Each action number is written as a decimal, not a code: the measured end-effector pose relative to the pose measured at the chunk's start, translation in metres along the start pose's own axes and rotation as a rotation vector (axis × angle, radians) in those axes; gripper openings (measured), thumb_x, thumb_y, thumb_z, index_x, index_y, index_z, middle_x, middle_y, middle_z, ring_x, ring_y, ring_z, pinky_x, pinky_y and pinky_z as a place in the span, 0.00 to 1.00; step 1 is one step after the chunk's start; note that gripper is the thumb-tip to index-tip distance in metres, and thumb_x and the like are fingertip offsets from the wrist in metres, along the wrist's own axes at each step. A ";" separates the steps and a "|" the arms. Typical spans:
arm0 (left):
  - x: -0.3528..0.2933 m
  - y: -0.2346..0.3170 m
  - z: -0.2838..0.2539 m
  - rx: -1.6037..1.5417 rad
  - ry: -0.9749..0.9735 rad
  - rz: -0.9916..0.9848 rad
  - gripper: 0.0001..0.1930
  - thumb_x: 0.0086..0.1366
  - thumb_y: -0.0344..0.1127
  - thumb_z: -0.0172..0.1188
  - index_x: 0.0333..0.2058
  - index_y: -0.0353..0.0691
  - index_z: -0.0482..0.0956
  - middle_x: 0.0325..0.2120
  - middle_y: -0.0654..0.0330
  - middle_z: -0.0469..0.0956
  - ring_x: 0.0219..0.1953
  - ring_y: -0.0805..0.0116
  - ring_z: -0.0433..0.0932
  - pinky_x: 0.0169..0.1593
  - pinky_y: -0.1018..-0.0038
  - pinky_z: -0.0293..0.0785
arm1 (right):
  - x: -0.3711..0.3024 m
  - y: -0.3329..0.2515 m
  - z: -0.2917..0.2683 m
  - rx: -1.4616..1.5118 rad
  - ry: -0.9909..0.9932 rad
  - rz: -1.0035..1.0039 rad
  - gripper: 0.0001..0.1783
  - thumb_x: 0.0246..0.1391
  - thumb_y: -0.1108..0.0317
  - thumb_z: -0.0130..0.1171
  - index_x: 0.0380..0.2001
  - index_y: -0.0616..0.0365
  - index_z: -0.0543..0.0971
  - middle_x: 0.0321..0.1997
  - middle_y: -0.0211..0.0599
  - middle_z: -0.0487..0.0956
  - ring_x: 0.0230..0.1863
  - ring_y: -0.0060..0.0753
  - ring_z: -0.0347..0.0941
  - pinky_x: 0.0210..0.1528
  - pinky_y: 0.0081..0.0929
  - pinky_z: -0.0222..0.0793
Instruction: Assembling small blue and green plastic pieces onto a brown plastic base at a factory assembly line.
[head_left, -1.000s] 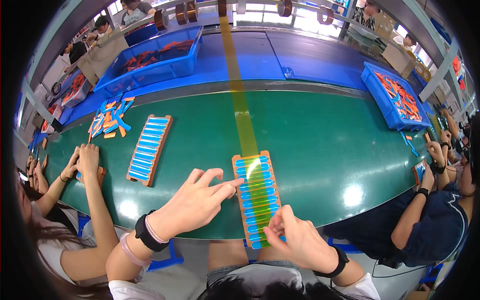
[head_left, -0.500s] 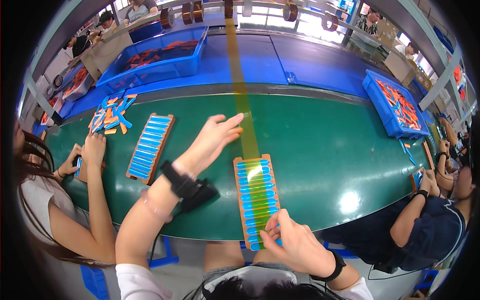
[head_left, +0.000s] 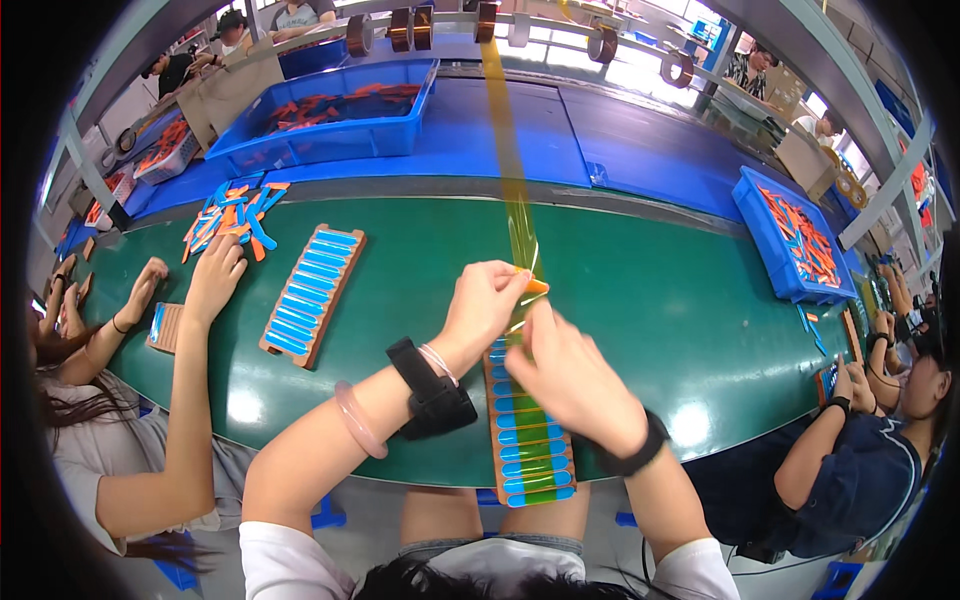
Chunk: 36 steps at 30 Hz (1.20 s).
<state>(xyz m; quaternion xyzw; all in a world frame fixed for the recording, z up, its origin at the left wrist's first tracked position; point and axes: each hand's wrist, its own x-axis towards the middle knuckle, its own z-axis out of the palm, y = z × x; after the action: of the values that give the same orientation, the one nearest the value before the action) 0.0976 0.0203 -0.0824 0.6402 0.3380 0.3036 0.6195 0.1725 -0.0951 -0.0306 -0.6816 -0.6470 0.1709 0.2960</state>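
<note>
The left hand (head_left: 478,305) has its grip closed on the amber tape (head_left: 519,215), thumb and fingertips pinching it just beyond the far end of the brown tray (head_left: 496,455). The right hand (head_left: 580,375) is just beside it, nearer the body, its fingertips at the tape and its bulk covering the right part of the tray's far end; it is blurred, and I cannot tell whether its grip is pinching the tape or loose. The tray lies lengthwise on the green surface (head_left: 420,230), on the body's side of the left grip, its near end jutting past the surface's edge. Blue strips (head_left: 511,438) lie crosswise in it, the tape running over their middles. Beyond the left grip the tape stretches up to a roll (head_left: 486,26). A second tray (head_left: 334,308) lies well apart, to the left
</note>
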 end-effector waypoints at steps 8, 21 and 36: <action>-0.004 -0.001 0.000 0.352 0.013 0.069 0.20 0.60 0.44 0.48 0.37 0.26 0.69 0.32 0.48 0.74 0.41 0.62 0.71 0.44 0.68 0.66 | 0.032 0.008 -0.013 -0.020 -0.023 0.140 0.14 0.47 0.67 0.47 0.34 0.65 0.61 0.39 0.54 0.69 0.40 0.56 0.67 0.40 0.41 0.63; -0.005 0.046 -0.032 -0.366 -0.048 -0.018 0.18 0.64 0.43 0.40 0.41 0.32 0.68 0.39 0.53 0.74 0.41 0.67 0.73 0.45 0.70 0.67 | -0.012 0.036 -0.033 -0.040 -0.063 0.104 0.27 0.48 0.66 0.50 0.49 0.68 0.58 0.50 0.53 0.61 0.49 0.56 0.63 0.50 0.39 0.61; -0.034 0.072 -0.093 0.682 0.009 0.370 0.28 0.55 0.29 0.55 0.54 0.32 0.57 0.43 0.53 0.72 0.39 0.65 0.75 0.38 0.74 0.73 | 0.012 0.024 0.012 -0.532 -0.300 -0.083 0.53 0.31 0.47 0.64 0.54 0.72 0.54 0.61 0.58 0.46 0.52 0.56 0.55 0.47 0.50 0.59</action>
<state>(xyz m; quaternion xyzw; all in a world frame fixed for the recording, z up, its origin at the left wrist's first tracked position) 0.0067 0.0476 -0.0053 0.8582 0.3010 0.2832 0.3045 0.1848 -0.0809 -0.0529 -0.6752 -0.7329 0.0819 0.0150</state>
